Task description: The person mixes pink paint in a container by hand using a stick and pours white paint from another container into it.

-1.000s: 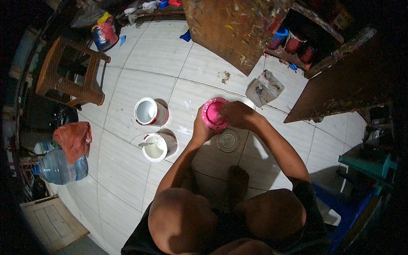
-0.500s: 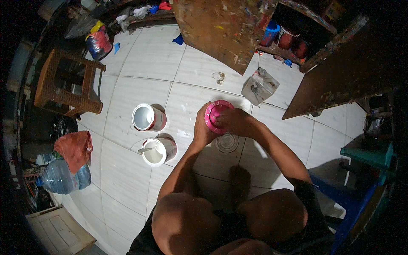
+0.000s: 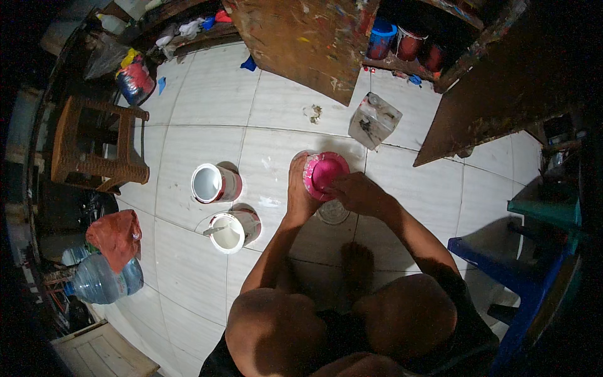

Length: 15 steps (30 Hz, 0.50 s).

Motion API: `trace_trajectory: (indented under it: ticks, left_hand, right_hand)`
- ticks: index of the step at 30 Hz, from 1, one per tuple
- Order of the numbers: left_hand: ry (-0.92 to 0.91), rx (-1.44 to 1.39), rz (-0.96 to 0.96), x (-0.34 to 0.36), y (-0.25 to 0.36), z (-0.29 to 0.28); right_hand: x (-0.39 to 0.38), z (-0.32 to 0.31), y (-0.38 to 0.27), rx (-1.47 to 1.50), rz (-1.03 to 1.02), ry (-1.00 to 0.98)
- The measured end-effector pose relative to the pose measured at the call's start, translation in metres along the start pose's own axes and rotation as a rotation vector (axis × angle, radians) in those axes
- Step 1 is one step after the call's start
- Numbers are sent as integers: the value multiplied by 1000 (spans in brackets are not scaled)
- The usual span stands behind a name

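Note:
A pink paint tub (image 3: pixel 326 169) with a paint-smeared rim is tipped a little between my hands, pink inside. My left hand (image 3: pixel 300 191) wraps round its left side. At the right edge of its mouth, the bent fingers of my right hand (image 3: pixel 359 193) press together over the rim; what they pinch, if anything, is hidden. Under the tub, a clear round lid (image 3: pixel 333 213) lies on the tiles, partly covered. To the left stand two white paint cans, the farther one (image 3: pixel 215 183) greyish inside and the nearer one (image 3: pixel 232 231) holding white paint with a flat stirring tool (image 3: pixel 221 229) across its rim.
A stained square container (image 3: pixel 375 121) stands beyond my right hand, near the open wooden cabinet doors (image 3: pixel 301 44). Paint pails (image 3: pixel 381 39) sit inside the cabinet. A brown stool (image 3: pixel 100 141) and a large water bottle (image 3: pixel 103 281) are at left, a blue plastic chair (image 3: pixel 502 267) at right.
My right hand has drawn back from over the middle of the tub to its right rim, exposing more of the pink inside. The whole view has shifted slightly.

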<state>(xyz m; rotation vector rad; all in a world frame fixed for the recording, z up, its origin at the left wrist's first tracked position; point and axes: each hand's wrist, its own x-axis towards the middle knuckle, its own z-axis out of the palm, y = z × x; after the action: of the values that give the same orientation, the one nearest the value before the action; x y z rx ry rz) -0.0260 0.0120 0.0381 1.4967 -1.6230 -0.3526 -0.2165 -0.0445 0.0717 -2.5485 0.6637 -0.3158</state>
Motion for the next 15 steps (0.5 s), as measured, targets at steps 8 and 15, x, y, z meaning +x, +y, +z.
trace_trajectory:
  ticks: [8, 15]
  left_hand:
    - [8, 60, 66, 0, 7, 4]
    - [-21, 42, 80, 2, -5, 8]
  right_hand:
    - [0, -14, -19, 57, 192, 78]
    - [3, -30, -26, 425, 403, 339]
